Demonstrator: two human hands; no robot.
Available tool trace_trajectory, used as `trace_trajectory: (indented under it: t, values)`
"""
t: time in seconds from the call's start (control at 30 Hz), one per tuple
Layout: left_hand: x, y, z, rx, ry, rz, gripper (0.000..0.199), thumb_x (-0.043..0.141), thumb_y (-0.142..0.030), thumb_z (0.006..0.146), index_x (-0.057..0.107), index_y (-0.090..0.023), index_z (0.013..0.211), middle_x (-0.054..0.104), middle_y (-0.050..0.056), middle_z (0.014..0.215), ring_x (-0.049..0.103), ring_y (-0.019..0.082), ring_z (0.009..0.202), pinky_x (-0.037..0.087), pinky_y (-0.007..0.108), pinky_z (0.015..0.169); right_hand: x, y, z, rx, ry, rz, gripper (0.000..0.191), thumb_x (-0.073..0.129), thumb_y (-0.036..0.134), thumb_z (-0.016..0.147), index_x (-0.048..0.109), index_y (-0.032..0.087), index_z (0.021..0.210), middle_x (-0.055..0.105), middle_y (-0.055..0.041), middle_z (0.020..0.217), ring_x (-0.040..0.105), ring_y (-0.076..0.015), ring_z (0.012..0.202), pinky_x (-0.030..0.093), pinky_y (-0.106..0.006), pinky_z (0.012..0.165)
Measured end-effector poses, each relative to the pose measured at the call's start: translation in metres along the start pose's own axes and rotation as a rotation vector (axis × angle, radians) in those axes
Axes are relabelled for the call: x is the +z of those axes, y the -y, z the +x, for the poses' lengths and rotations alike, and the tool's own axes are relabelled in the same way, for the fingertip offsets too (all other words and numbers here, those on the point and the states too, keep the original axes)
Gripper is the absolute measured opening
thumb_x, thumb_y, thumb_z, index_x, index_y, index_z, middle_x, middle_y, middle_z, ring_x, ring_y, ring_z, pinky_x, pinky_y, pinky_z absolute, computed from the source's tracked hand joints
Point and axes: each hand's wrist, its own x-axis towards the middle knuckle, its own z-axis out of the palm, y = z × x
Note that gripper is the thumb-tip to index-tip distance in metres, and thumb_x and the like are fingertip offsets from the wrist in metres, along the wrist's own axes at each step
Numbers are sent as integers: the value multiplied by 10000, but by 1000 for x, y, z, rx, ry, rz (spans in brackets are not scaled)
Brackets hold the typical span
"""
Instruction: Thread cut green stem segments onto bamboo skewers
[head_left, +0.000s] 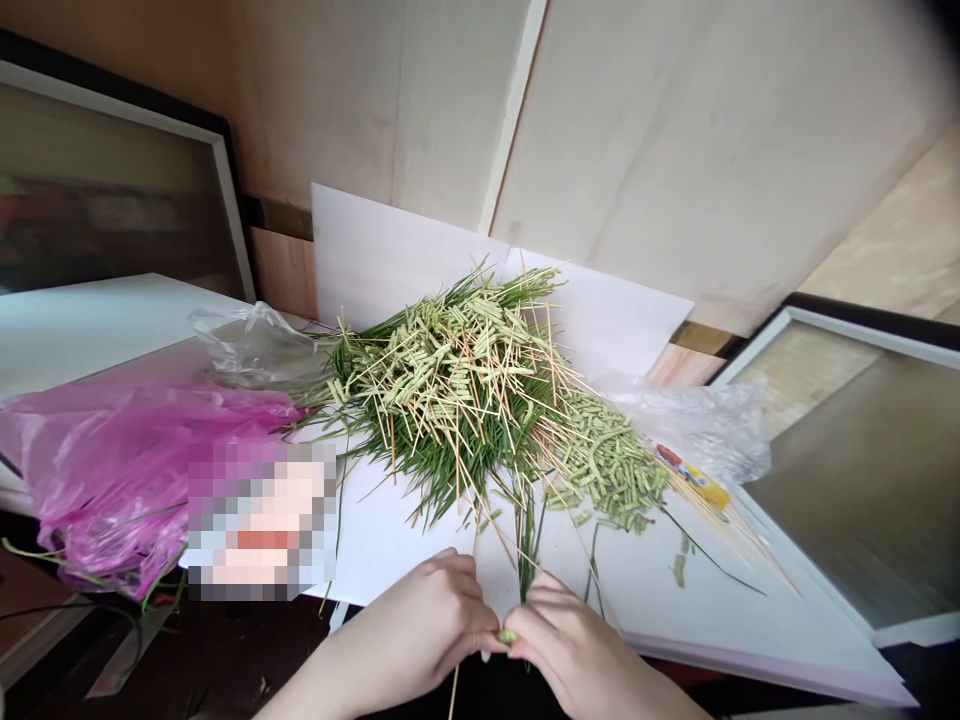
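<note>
My left hand [450, 622] and my right hand [561, 635] meet at the table's front edge, both closed in a pinch. Between their fingertips sits a small pale-green piece [508, 636]. A thin wooden stick [454, 692] shows below my left hand; whether the fingers grip it is hidden. Long dark-green blades [529, 535] reach down to my right hand, and I cannot tell if it holds them. Just beyond lies a big heap of green blades [442, 440], topped with thin sticks carrying rows of pale-green pieces [465, 350].
Loose cut pale-green pieces [611, 465] are piled right of the heap, beside a clear plastic bag [697, 420] and a packet of sticks [697, 482]. A pink plastic bag [135, 470] and a blurred-out patch [262, 530] are at left. White boards [600, 310] lean behind.
</note>
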Motion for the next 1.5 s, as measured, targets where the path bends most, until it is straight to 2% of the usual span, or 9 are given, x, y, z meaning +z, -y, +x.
trace_trajectory:
  t: [0.13,0.3,0.43,0.53,0.67,0.77,0.93,1.17,1.5]
  values:
    - [4,-7,3,29,1,-98,334,505,-345,1019,689,-204,779,674,19,676,585,170,735,420,281,761,-8,2,-11,-350,-169,-417,304,435,36,975,581,160,738,510,-9,623,427,-175,591,393,-346,652]
    - [14,-11,9,33,6,-319,380,530,-362,1008,724,-195,727,682,22,600,603,166,686,456,287,815,-12,1,-13,-535,-233,-651,309,423,33,969,696,118,852,554,-25,587,444,-182,542,440,-405,720]
    - [8,2,1,-131,103,-621,440,571,-454,974,774,-160,717,661,27,554,545,121,511,466,229,606,-33,-27,-17,-700,-328,-655,322,402,36,993,708,90,909,585,-28,580,500,-181,558,470,-391,719]
    - [-8,27,-9,-269,96,-750,401,641,-488,922,802,-147,784,730,52,704,557,105,528,453,217,574,-69,-68,-29,-434,-449,-703,180,507,55,985,680,105,988,617,-39,631,544,-203,614,476,-401,691]
    - [-15,62,-10,-291,-162,-576,246,766,-421,831,804,-180,863,759,57,840,668,187,792,498,276,758,-96,-105,-47,-42,-432,-560,188,477,229,1061,650,155,1066,714,-79,831,645,-224,723,506,-368,680]
    - [-3,81,-5,-343,-230,-236,120,782,-265,820,797,-204,923,763,59,887,662,229,889,490,309,796,-81,-102,-51,72,-259,-352,285,409,306,1090,666,201,1154,759,-60,961,715,-202,782,531,-315,672]
    - [8,94,-6,-360,-192,40,347,787,-149,794,743,-192,1136,761,75,971,667,261,947,503,348,824,-45,-73,-36,282,-36,-107,324,420,329,1070,684,225,1226,751,-65,987,721,-229,837,539,-334,731]
    - [-8,92,-16,-376,-241,206,451,841,-203,754,710,-243,1184,753,69,1090,657,295,1040,479,433,920,-22,-42,-20,471,64,265,347,489,327,1023,609,267,1343,671,-72,1265,615,-252,1162,460,-372,1007]
    - [0,28,3,-165,-229,-121,417,723,-512,837,677,-228,1141,735,51,999,646,238,932,467,370,864,9,-10,19,372,111,1043,331,466,331,1048,488,221,1359,624,24,781,510,-115,614,426,-245,624]
